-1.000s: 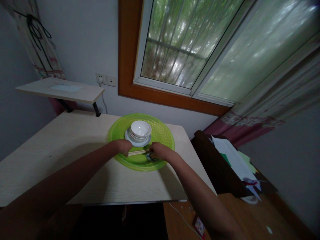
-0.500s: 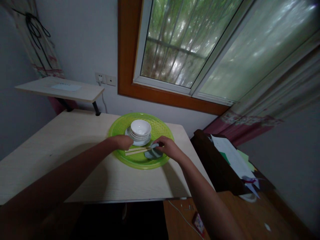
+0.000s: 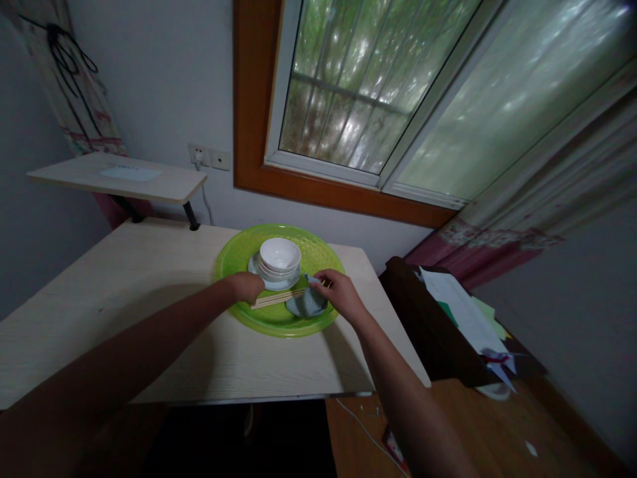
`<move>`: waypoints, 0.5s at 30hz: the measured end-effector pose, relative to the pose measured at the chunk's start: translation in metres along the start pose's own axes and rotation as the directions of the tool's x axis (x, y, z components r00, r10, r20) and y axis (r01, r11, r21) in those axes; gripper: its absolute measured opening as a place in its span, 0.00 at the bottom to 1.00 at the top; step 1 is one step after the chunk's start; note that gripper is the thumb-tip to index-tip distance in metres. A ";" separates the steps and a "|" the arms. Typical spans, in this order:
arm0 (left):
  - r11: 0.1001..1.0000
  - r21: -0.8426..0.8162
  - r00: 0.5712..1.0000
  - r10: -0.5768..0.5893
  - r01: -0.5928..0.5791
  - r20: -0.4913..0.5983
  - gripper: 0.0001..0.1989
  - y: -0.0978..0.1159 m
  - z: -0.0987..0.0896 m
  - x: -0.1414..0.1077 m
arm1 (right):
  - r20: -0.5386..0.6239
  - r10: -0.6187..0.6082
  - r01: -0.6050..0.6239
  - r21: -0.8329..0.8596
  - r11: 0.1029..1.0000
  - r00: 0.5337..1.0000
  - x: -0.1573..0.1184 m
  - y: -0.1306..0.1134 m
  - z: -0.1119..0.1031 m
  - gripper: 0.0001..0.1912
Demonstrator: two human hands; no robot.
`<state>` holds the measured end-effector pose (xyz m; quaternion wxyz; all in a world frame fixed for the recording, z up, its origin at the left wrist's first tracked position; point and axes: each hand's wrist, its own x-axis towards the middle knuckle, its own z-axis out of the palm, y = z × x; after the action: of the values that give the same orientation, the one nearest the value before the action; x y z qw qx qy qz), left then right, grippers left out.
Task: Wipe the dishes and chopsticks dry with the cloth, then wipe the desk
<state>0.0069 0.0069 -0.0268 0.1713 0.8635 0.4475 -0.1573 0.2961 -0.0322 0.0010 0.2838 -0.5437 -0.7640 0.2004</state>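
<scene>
- Chopsticks [image 3: 277, 299] are gripped by the left hand [image 3: 247, 288] over the green tray's [image 3: 318, 255] near half.
- Blue-grey cloth [image 3: 306, 304] is pinched by the right hand [image 3: 339, 292] over the tray.
- 1 bowl stack [image 3: 279, 259] is set on it.

Left hand [image 3: 247, 288]: fingertips hidden beneath the knuckles; grip on the sticks cannot be told.
Sticks [image 3: 277, 298]: far ends hidden by cloth and right hand; exact count too small to tell.
Cloth [image 3: 307, 303]: upper part partly covered by the right hand [image 3: 337, 291].
Bowls [image 3: 280, 256]: lower ones mostly hidden within the stack.
Plate [image 3: 279, 285]: centre hidden beneath the bowls.
Shelf sheet [image 3: 131, 173]: marks too small to read.
Worktop [image 3: 149, 332]: left side cut off by the edge.
Window [image 3: 358, 86]: top cut off; foliage beyond blurred.
</scene>
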 end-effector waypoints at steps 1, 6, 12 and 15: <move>1.000 0.011 1.000 -0.018 0.018 0.024 0.10 0.001 -0.001 -0.001 | 0.006 -0.006 0.006 -0.014 1.000 1.000 0.000 -0.001 0.001 0.08; 0.998 -0.043 0.989 -0.028 0.034 0.144 0.06 0.007 -0.006 -0.006 | -0.022 0.008 -0.008 -0.023 1.000 1.000 -0.002 -0.001 0.004 0.09; 0.992 -0.122 0.992 -0.025 0.040 0.123 0.06 0.004 0.000 -0.001 | -0.068 0.059 -0.059 0.006 0.998 0.996 -0.004 0.001 0.004 0.12; 0.987 -0.163 0.999 0.012 -0.004 0.044 0.09 -0.003 0.009 0.004 | -0.060 0.060 -0.060 0.003 0.998 0.996 -0.004 0.001 0.004 0.13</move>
<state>0.0056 0.0076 -0.0367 0.2519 0.8446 0.4515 -0.1388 0.2947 -0.0352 -0.0037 0.3008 -0.5721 -0.7383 0.1927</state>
